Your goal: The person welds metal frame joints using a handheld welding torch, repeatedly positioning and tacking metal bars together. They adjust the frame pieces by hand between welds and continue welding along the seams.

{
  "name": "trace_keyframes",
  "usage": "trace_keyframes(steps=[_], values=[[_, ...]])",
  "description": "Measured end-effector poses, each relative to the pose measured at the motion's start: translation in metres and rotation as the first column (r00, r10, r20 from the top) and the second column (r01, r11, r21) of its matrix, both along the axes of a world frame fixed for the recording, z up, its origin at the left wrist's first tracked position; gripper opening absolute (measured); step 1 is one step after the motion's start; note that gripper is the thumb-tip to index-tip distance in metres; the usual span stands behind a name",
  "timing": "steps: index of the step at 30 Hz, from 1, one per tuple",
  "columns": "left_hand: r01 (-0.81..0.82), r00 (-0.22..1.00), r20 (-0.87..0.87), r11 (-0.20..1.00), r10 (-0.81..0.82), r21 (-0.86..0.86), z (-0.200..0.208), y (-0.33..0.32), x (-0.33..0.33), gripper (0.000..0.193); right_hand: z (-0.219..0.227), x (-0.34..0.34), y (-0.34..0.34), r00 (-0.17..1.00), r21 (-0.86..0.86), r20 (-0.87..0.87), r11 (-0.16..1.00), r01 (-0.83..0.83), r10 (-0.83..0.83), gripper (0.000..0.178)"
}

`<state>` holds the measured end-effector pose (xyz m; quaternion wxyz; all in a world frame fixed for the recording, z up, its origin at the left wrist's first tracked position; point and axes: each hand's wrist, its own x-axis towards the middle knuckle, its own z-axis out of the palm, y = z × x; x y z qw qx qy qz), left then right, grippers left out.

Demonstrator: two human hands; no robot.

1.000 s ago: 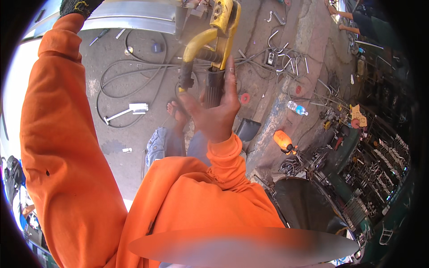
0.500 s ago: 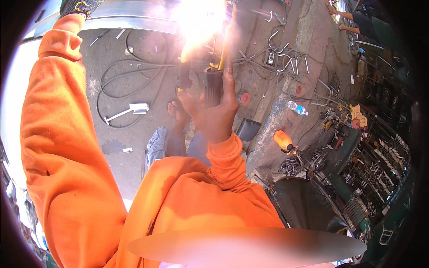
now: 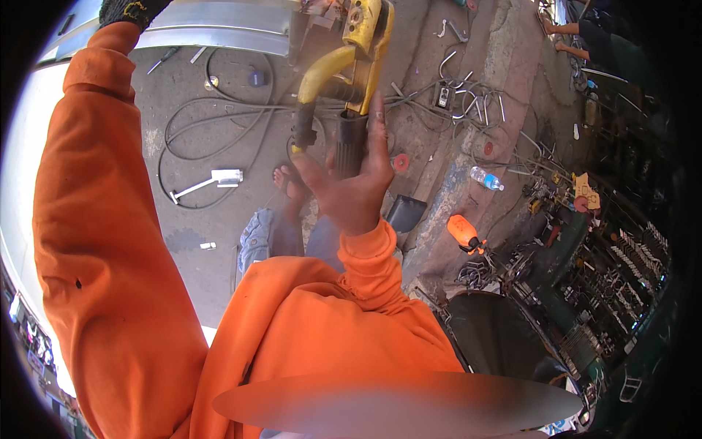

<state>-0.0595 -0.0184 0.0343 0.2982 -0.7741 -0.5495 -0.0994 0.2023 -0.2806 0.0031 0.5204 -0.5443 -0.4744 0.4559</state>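
Note:
My bare right hand (image 3: 357,196) is wrapped round the black ribbed handle of a yellow welding electrode holder (image 3: 379,55). The thumb lies by the curved yellow lever with its black end, and a finger stretches along the handle's right side. The holder's jaw end points away from me, close to a small brownish metal piece at the top edge. At the far upper left, my left hand (image 3: 131,12), in a dark knitted glove, is at a long silvery metal panel (image 3: 219,34). The picture's edge cuts off its fingers.
Black cable (image 3: 212,146) loops over the concrete floor. A white T-shaped metal piece (image 3: 219,178) lies left. To the right are a water bottle (image 3: 487,178), an orange bottle (image 3: 464,233), bent metal offcuts (image 3: 475,106) and a crowded tool rack (image 3: 621,271). Another person's legs (image 3: 574,40) show far right.
The glaring white arc light at the electrode holder's far end has gone out, so the yellow holder and the metal behind it now show. Both hands have stayed nearly in place.

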Motion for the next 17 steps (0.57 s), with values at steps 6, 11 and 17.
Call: trace_keyframes(steps=[6,11,17], values=[[-0.042,0.996,0.068,0.991,0.051,-0.128,0.009,-0.006,0.009,0.034,0.007,0.003,-0.001,0.998,-0.116,0.063,0.993,-0.008,0.015,0.11],[-0.043,0.98,0.181,0.976,0.082,-0.213,0.014,-0.006,0.01,0.035,0.006,0.0,0.003,0.995,-0.044,0.097,0.999,0.021,-0.016,0.11],[-0.152,0.986,0.032,0.952,0.166,-0.266,0.012,-0.002,0.005,0.037,0.01,0.004,0.002,0.985,-0.121,0.173,0.993,0.008,0.014,0.107]])
